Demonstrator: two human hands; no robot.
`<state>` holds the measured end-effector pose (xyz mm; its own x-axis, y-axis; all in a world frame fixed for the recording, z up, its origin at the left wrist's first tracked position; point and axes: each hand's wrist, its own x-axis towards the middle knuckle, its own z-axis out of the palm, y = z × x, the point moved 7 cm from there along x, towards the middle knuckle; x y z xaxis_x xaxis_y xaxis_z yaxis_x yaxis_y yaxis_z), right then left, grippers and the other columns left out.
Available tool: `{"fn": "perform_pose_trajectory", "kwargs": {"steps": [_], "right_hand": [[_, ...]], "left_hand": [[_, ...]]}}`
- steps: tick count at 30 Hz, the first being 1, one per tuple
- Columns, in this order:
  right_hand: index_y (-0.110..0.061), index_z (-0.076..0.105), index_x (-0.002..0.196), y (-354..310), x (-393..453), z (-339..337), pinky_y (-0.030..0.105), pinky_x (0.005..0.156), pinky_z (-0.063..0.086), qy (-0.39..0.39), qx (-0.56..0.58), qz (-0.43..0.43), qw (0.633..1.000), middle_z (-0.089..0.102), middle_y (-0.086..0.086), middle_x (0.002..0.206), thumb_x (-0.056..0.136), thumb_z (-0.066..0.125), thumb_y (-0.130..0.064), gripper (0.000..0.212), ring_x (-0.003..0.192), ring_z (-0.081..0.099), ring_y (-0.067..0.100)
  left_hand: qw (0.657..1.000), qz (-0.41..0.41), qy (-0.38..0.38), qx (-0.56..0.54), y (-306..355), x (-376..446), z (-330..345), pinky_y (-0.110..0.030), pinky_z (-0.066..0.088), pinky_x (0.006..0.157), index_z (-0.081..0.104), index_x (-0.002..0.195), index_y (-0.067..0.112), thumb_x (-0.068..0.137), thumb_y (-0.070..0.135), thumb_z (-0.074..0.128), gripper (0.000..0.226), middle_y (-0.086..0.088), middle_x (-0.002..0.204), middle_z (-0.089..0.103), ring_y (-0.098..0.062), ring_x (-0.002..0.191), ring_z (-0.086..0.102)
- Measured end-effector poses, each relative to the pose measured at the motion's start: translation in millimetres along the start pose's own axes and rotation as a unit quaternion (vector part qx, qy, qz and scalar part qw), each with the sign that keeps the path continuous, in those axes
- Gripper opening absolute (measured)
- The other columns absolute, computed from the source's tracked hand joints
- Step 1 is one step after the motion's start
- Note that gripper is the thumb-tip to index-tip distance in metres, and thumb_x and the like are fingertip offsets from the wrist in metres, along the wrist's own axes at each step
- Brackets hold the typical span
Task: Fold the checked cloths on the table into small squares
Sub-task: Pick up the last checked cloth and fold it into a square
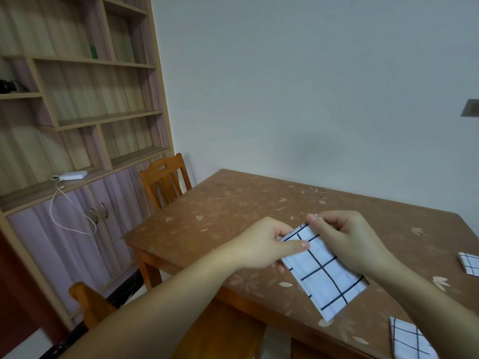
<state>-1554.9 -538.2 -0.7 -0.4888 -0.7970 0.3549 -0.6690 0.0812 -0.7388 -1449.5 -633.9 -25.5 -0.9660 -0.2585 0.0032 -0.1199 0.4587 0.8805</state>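
My left hand (261, 246) and right hand (347, 239) both pinch the top edge of a folded checked cloth (324, 273), which I see hanging above the worktop (233, 208); two folded cloths (409, 338) lie at my right.

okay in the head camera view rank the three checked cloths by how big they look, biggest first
1. Held cloth, pinched by both hands.
2. Cloth at the bottom edge, partly cut off.
3. Folded cloth at the right edge, also cut off and farther away, so its rank is unsure.
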Motion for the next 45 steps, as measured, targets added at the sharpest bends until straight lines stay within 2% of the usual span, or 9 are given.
{"fn": "perform_pose_trajectory", "kwargs": {"steps": [4, 10, 16, 22, 26, 31, 34, 37, 45], "right_hand": [[-0.005, 0.062, 0.059, -1.7, -2.4, -4.6, 0.021, 0.043, 0.037, 0.018, -0.03, -0.019, 0.999, 0.061, 0.012, 0.055, 0.091, 0.05, -0.044, 0.052, 0.047, 0.057, 0.024], [-0.014, 0.056, 0.051, 5.0, -3.2, -8.1, 0.013, 0.041, 0.033, 0.019, -0.008, -0.002, 1.0, 0.055, -0.004, 0.044, 0.093, 0.055, -0.036, 0.048, 0.038, 0.049, 0.005], [-0.002, 0.071, 0.067, 37.7, -15.5, 0.0, 0.025, 0.043, 0.043, -0.047, 0.179, 0.133, 0.974, 0.06, 0.009, 0.047, 0.091, 0.063, -0.025, 0.034, 0.039, 0.053, 0.016], [-0.005, 0.068, 0.07, 40.6, -18.3, 16.6, 0.026, 0.045, 0.04, -0.005, 0.253, 0.186, 0.949, 0.058, 0.01, 0.05, 0.084, 0.07, -0.023, 0.023, 0.042, 0.049, 0.017], [-0.013, 0.074, 0.097, 20.4, -27.2, 63.7, 0.022, 0.045, 0.047, -0.08, 0.281, 0.203, 0.934, 0.068, -0.003, 0.062, 0.09, 0.065, -0.013, 0.011, 0.048, 0.056, 0.007], [-0.017, 0.074, 0.104, -18.1, -41.5, 124.8, 0.023, 0.046, 0.047, -0.182, 0.234, 0.205, 0.933, 0.076, 0.008, 0.086, 0.092, 0.062, -0.009, 0.019, 0.055, 0.056, 0.013], [-0.015, 0.073, 0.101, -50.1, -56.0, 171.2, 0.024, 0.045, 0.045, -0.234, 0.185, 0.218, 0.929, 0.074, 0.013, 0.083, 0.092, 0.061, -0.01, 0.016, 0.053, 0.056, 0.014], [0.008, 0.062, 0.099, -83.6, -65.9, 219.5, 0.027, 0.046, 0.036, -0.179, 0.198, 0.256, 0.929, 0.057, 0.016, 0.066, 0.091, 0.061, -0.016, 0.025, 0.051, 0.047, 0.018], [-0.005, 0.07, 0.1, -177.6, -77.7, 365.8, 0.027, 0.054, 0.049, -0.196, 0.292, 0.278, 0.894, 0.068, 0.003, 0.065, 0.091, 0.065, -0.015, 0.015, 0.059, 0.06, 0.015]], "left_hand": [[1.0, -0.01, 0.012, 0.001, -9.2, 2.2, -4.5, -0.027, 0.051, 0.058, 0.074, 0.095, 0.017, 0.095, 0.035, 0.062, 0.022, -0.006, 0.096, 0.077, -0.027, 0.065, 0.064], [0.999, -0.02, -0.036, 0.012, -8.5, 3.9, 3.4, -0.019, 0.049, 0.052, 0.069, 0.083, 0.02, 0.1, 0.033, 0.055, 0.025, -0.006, 0.074, 0.069, -0.009, 0.048, 0.057], [0.989, -0.031, 0.124, -0.069, -22.1, 7.9, -22.2, -0.022, 0.044, 0.048, 0.068, 0.072, 0.013, 0.1, 0.026, 0.057, 0.032, 0.004, 0.049, 0.06, -0.009, 0.037, 0.049], [0.975, -0.041, 0.189, -0.111, -40.0, -8.3, -27.1, -0.022, 0.045, 0.048, 0.063, 0.068, 0.017, 0.101, 0.021, 0.054, 0.034, 0.005, 0.046, 0.057, -0.011, 0.041, 0.052], [0.964, -0.042, 0.222, -0.142, -63.5, -39.3, -39.1, -0.025, 0.048, 0.05, 0.068, 0.085, 0.015, 0.102, 0.024, 0.052, 0.025, 0.004, 0.056, 0.066, -0.012, 0.046, 0.059], [0.96, -0.064, 0.227, -0.151, -110.1, -105.4, -73.7, -0.032, 0.057, 0.075, 0.067, 0.097, 0.017, 0.099, 0.031, 0.057, 0.017, -0.009, 0.099, 0.07, -0.022, 0.089, 0.068], [0.955, -0.101, 0.244, -0.133, -140.0, -165.4, -101.3, -0.03, 0.05, 0.063, 0.069, 0.098, 0.018, 0.098, 0.027, 0.059, 0.013, 0.004, 0.082, 0.071, -0.008, 0.065, 0.062], [0.952, -0.127, 0.242, -0.134, -166.4, -236.3, -122.6, -0.026, 0.046, 0.06, 0.068, 0.095, 0.018, 0.097, 0.026, 0.062, 0.011, 0.011, 0.064, 0.066, -0.006, 0.057, 0.058], [0.887, -0.173, 0.374, -0.206, -229.9, -400.0, -196.0, -0.02, 0.041, 0.051, 0.069, 0.086, 0.019, 0.095, 0.023, 0.063, 0.011, 0.0, 0.08, 0.071, -0.008, 0.054, 0.058]]}}
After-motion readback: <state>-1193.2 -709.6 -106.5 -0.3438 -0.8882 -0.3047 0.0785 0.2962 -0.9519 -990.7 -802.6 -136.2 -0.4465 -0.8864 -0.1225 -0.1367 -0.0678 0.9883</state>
